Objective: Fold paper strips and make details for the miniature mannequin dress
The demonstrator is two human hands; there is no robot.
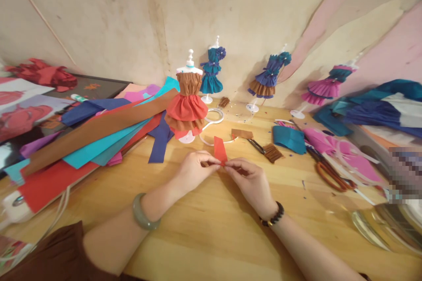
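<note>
A short red strip (219, 149), of paper or thin fabric, stands up between my hands above the wooden table. My left hand (198, 169) pinches its lower end from the left, thumb and finger pressed together. From the right, my right hand (249, 180) pinches the same end, the fingertips of both hands nearly touching. The bit between the fingertips is mostly hidden. Just beyond my hands stands a small white dress form (190, 70) in a brown pleated top and a red and brown ruffled skirt (187, 107).
Long coloured strips (99, 136) are heaped at the left. Three more dressed forms stand by the wall, one in teal (211, 70). Tweezers (256, 145), pleated brown pieces (273, 153), a teal folded piece (289, 139) and orange-handled scissors (332, 178) lie right. A glass vessel (389, 226) is at front right.
</note>
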